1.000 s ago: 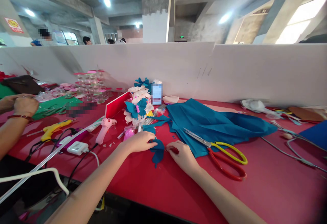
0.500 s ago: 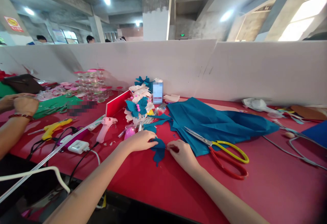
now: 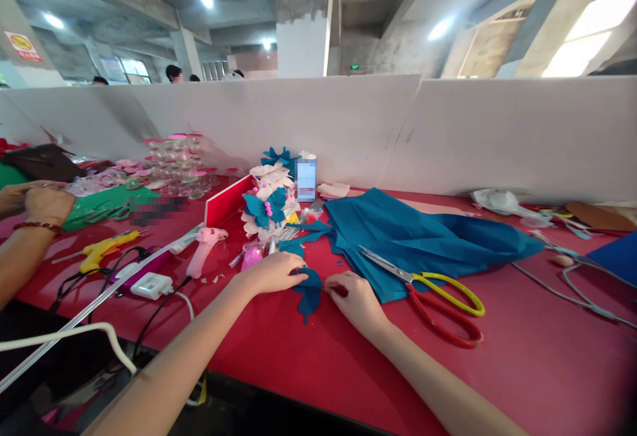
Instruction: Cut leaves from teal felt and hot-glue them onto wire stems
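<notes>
A butterfly-like teal fabric cutout [image 3: 309, 290] is held low over the red table. My left hand [image 3: 279, 273] is closed on its upper left edge, thumb and fingers pinched. At its right edge my right hand [image 3: 354, 295] is curled into a pinch, its fingertips at the cloth; whether something is between them is hidden. Large scissors [image 3: 422, 290] with one yellow and one red handle lie to the right of my right hand. Their blades rest on a large sheet of teal fabric [image 3: 398, 230]. Narrow teal scraps [image 3: 294, 245] lie just beyond my left hand.
Fabric flowers [image 3: 269, 207] in teal and white stand behind my hands, beside a phone [image 3: 306, 180]. To the left are a pink glue gun [image 3: 205, 250], a yellow one [image 3: 105, 250], a white charger [image 3: 153, 285] and cords. Another person's hands [image 3: 47, 204] work at far left.
My hands and the teal cutout stay almost in place. The whole view has shifted very slightly.
</notes>
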A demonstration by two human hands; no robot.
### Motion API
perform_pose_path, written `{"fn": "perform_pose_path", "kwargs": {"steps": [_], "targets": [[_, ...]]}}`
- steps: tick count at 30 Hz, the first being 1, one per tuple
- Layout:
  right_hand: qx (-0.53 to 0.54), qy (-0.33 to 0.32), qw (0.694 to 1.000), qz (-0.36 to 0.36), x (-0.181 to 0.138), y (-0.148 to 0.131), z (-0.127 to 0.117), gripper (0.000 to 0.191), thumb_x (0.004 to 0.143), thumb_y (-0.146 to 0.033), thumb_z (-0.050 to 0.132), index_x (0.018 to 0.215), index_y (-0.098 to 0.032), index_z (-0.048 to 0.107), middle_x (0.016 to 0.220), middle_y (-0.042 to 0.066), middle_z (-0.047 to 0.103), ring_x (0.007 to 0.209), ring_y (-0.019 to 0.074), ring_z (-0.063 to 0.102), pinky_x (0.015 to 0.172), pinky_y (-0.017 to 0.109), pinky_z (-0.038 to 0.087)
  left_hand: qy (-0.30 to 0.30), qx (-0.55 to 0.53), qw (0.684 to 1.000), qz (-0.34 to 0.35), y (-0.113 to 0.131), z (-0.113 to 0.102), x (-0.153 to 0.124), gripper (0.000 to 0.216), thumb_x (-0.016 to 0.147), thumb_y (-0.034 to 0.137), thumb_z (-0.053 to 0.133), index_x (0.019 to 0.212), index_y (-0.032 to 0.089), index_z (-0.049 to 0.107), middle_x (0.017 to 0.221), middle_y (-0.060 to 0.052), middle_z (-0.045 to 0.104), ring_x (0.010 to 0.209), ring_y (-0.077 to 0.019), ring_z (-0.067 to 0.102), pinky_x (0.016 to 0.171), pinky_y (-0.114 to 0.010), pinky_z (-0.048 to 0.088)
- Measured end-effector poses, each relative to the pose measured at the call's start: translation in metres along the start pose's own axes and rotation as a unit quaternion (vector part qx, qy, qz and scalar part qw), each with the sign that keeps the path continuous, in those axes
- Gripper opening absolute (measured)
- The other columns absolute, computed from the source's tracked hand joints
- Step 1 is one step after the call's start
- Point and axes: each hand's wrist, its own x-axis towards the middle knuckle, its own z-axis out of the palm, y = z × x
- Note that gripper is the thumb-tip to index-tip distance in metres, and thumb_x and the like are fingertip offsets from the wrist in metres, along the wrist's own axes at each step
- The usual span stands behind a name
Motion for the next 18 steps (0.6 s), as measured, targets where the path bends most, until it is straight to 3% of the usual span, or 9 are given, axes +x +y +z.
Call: {"fn": "perform_pose_path", "kwargs": {"steps": [10,15,18], "targets": [[-0.044,-0.005,0.999,-0.009,-0.005,0.003,-0.001,0.02,0.079,-0.013,0.053,0.093,-0.02,0.067,0.09,0.007,0.067,0.082,0.021,0.063,0.074,0.032,0.051,-0.002,0.001,1.0,0.002,0.0,0.0,-0.001,0.021,0.089,0.031,0.048,0.084,0.018,0.064,0.089,-0.004,0.067,0.081,-0.0188,0.062,0.072,-0.026,0.043],[0.002,0.017,0.999,-0.046,0.001,0.005,-0.006,0.022,0.077,-0.01,0.051,0.091,-0.018,0.066,0.095,0.008,0.067,0.091,0.0205,0.062,0.084,0.032,0.049,0.001,0.01,1.0,-0.003,0.001,0.0,-0.002,0.022,0.089,0.032,0.047,0.085,0.019,0.065,0.087,-0.004,0.068,0.078,-0.0189,0.062,0.07,-0.026,0.042],[0.042,-0.015,0.997,-0.07,0.014,0.002,-0.011,0.016,0.079,-0.016,0.054,0.089,-0.018,0.066,0.093,0.007,0.068,0.089,0.0191,0.063,0.081,0.029,0.049,0.003,0.017,1.0,-0.005,0.003,-0.001,-0.002,0.023,0.089,0.032,0.047,0.085,0.019,0.065,0.086,-0.004,0.068,0.078,-0.019,0.062,0.069,-0.026,0.042]]}}
